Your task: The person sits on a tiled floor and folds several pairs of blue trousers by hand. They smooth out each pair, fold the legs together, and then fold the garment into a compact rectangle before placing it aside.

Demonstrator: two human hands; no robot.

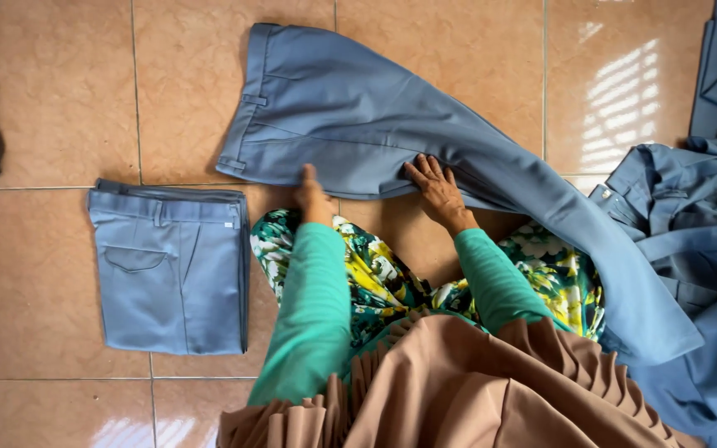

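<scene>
While both palms press flat, fingers spread, the left hand (313, 197) and right hand (437, 189) grip nothing. They rest on blue trousers (358, 116) spread across the tiled floor (51, 99). Folded trousers (172, 270) lie nearby.

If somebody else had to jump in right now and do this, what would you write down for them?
Left hand: flat on the near edge of the spread blue trousers, gripping nothing.
Right hand: palm down on the same trousers, fingers spread.
The trousers lie on the tiled floor, waistband to the left, one leg trailing right toward the unfolded blue heap.
Done: one pair of folded trousers lies at the left.
Left: the spread pair is unfolded; the heap is untouched.
</scene>
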